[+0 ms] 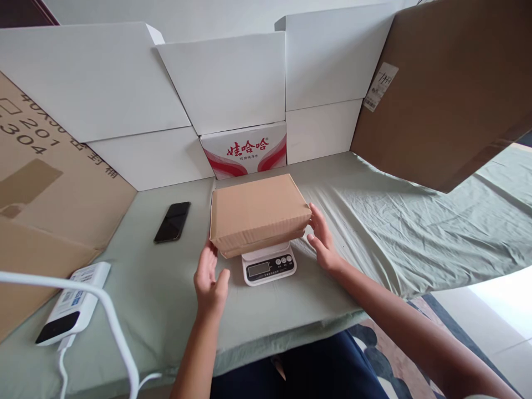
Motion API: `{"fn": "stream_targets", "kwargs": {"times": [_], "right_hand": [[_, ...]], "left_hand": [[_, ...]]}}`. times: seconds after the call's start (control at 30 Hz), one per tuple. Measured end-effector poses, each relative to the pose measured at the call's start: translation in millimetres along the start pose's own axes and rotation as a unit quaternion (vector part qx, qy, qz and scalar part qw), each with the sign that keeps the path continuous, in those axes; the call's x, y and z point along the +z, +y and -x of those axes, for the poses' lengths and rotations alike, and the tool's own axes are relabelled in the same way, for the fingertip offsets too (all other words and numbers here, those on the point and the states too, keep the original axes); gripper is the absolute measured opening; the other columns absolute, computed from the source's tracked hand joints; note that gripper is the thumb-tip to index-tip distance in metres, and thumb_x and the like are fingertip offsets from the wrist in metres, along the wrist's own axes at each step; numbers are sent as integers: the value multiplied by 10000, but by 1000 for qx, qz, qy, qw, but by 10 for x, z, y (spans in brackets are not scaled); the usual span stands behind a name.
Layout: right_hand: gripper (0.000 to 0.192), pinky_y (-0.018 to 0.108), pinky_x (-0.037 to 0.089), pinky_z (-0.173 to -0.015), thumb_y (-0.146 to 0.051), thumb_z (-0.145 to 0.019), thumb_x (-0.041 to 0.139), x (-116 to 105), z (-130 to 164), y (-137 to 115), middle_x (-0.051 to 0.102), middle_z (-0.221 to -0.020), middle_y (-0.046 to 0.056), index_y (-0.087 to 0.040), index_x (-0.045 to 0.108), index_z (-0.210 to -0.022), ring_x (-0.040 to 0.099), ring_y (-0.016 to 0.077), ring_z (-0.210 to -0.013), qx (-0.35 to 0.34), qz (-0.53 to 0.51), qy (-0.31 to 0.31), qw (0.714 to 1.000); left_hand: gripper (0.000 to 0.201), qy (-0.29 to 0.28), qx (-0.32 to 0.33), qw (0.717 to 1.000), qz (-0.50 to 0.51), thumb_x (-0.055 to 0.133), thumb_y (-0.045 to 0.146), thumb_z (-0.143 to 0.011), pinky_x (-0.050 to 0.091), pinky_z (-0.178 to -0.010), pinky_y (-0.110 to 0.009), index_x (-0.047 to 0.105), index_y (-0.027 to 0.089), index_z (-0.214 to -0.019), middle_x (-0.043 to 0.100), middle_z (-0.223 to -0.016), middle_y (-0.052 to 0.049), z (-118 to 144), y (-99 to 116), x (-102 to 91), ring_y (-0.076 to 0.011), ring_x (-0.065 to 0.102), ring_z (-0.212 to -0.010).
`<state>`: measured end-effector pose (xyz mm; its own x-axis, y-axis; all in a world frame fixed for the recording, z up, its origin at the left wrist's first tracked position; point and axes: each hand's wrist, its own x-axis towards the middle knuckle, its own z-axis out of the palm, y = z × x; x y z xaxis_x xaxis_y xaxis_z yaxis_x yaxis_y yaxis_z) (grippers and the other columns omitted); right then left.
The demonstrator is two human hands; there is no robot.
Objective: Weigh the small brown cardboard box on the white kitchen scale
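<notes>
Brown, flat, closed corrugated cardboard box (258,213) rests on small white digital scale (269,264); open left hand (210,277) and right hand (323,241) flank it, gripping nothing.

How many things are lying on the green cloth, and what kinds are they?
Brown cardboard box: 1
Kitchen scale: 1
Black phone: 1
White power bank: 1
Total: 4
The left hand and right hand flank the box.

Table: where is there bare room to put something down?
The green sheet is bare right of the right hand, below the big brown carton. A smaller patch lies between phone, power bank and left hand. The middle is crowded: box on scale, hands either side.
</notes>
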<state>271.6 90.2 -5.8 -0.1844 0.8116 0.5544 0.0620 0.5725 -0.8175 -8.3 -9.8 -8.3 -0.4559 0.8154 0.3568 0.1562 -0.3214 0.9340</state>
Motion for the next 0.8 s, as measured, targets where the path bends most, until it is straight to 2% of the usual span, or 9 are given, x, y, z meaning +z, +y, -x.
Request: {"fn": "stream_targets", "kwargs": {"times": [0.1, 0.17, 0.37, 0.47, 0.57, 0.7, 0.8], "right_hand": [[692, 613, 462, -1161, -649, -994, 462, -18, -23, -6, 480, -1587, 74, -433, 283, -1626, 526, 343, -1425, -6, -15, 69, 997], [681, 604, 467, -1159, -641, -996, 463, -27, -36, -21, 487, -1586, 72, -434, 295, -1622, 537, 340, -1421, -5, -27, 85, 996], [638, 594, 451, -1181, -609, -1010, 494, -11, -32, -45, 480, -1631, 59, -420, 358, -1604, 521, 331, -1453, 15, -32, 20, 999], [653, 578, 442, -1198, -613, -1006, 512, 1, -14, -64, 436, -1673, 56, -405, 363, -1606, 500, 330, -1477, 27, -30, -4, 999], [650, 568, 450, -1200, -602, -1007, 523, 6, -42, -164, 409, -1692, 49, -409, 358, -1605, 505, 330, -1476, 37, -42, -22, 998], [625, 552, 449, -1209, -609, -1006, 524, 55, -311, -377, 442, -1658, 40, -421, 361, -1580, 507, 317, -1473, 4, -45, -14, 999], [631, 554, 459, -1191, -644, -1008, 488, 188, -659, -343, 474, -1618, 72, -377, 346, -1563, 498, 323, -1472, -22, -47, 12, 999]], "left_hand": [[817, 40, 50, 998, 12, 640, 130, -764, 317, -1285, -493, 508, 263, -1559, 404, -1690, -105, -18, 82, 6, -335, 337, -1580], [820, 46, 53, 997, 9, 621, 119, -757, 324, -1284, -474, 511, 255, -1558, 400, -1693, -91, -28, 113, 6, -326, 330, -1584], [790, -12, -20, 1000, 21, 618, 140, -767, 340, -1268, -500, 522, 205, -1549, 556, -1568, -143, -16, 19, -3, -338, 466, -1508], [753, -33, -36, 999, 21, 654, 181, -767, 370, -1246, -518, 560, 188, -1514, 618, -1490, -158, 4, -43, -4, -357, 528, -1456], [716, -52, -48, 997, 25, 666, 196, -768, 382, -1232, -534, 592, 179, -1480, 672, -1402, -162, -38, -10, -20, -362, 582, -1398], [671, -51, -3, 997, 54, 662, 190, -763, 444, -1181, -520, 624, 190, -1433, 693, -1348, -154, -363, 175, -31, -352, 622, -1342], [668, -60, 44, 995, 62, 678, 194, -731, 491, -1130, -494, 634, 181, -1397, 712, -1298, -150, -781, 219, 60, -342, 650, -1292]]}}
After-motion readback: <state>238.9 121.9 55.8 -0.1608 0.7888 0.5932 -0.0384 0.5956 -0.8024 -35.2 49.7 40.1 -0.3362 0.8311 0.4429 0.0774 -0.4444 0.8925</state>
